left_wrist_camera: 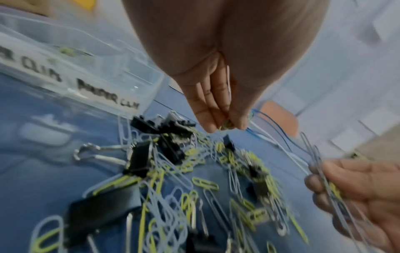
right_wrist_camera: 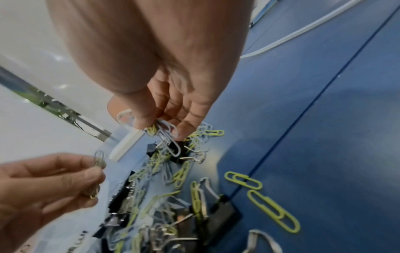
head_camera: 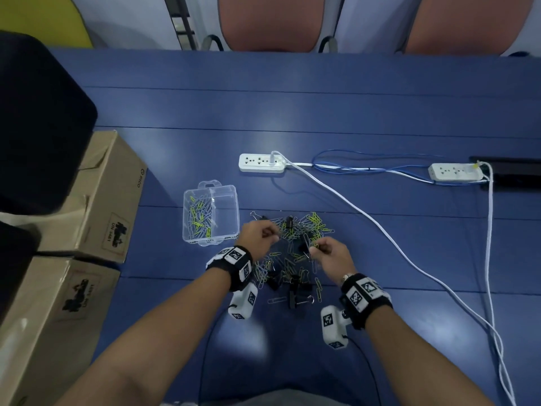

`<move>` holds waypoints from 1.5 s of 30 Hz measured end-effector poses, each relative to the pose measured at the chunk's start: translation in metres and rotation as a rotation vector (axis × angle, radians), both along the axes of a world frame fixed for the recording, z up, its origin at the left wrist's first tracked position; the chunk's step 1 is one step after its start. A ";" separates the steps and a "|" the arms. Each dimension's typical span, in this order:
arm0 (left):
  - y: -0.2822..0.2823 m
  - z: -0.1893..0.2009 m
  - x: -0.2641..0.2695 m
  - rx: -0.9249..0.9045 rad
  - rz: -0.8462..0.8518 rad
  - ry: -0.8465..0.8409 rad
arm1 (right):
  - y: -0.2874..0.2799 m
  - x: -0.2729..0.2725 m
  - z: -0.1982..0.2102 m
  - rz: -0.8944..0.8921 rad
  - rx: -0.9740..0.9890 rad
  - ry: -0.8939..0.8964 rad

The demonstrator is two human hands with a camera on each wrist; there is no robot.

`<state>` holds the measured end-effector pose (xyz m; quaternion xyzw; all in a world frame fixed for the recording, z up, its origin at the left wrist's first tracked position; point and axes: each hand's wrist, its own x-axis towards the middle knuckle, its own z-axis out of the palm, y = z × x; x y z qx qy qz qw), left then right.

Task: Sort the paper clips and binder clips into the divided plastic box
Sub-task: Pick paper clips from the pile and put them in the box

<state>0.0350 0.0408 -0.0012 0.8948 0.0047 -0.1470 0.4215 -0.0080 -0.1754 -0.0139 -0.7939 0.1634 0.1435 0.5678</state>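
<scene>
A loose pile of yellow-green and silver paper clips (head_camera: 292, 253) mixed with black binder clips (head_camera: 295, 288) lies on the blue table. Left of it stands the clear divided box (head_camera: 231, 189); its left compartment holds paper clips, and its right one looks bare. My left hand (head_camera: 273, 235) hovers over the pile's left edge and pinches a few paper clips (left_wrist_camera: 226, 126). My right hand (head_camera: 317, 250) is above the pile's middle, gripping a bunch of silver and yellow paper clips (right_wrist_camera: 165, 137). Black binder clips (left_wrist_camera: 138, 159) lie just under the left hand.
Two white power strips (head_camera: 262, 163) (head_camera: 455, 172) with white and blue cables (head_camera: 380, 230) lie behind and to the right of the pile. Cardboard boxes (head_camera: 96, 200) and a black object (head_camera: 38, 127) line the left edge. Chairs (head_camera: 269, 22) stand beyond the table.
</scene>
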 end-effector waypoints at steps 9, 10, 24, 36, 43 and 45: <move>0.097 0.017 0.014 0.083 0.392 -0.045 | 0.077 0.024 0.019 0.091 0.115 0.011; 0.109 0.019 0.017 0.118 0.431 -0.040 | 0.088 0.027 0.024 0.111 0.116 0.008; 0.180 0.013 0.042 0.092 0.470 0.072 | 0.235 0.105 0.028 0.193 -0.034 0.145; 0.201 0.001 0.028 -0.109 0.642 0.066 | 0.287 0.159 -0.015 0.413 -0.327 0.207; 0.185 0.006 0.031 -0.042 0.576 0.014 | 0.264 0.142 0.029 0.250 0.058 0.257; 0.174 0.008 0.035 -0.031 0.538 -0.002 | 0.244 0.139 0.044 0.176 0.137 0.234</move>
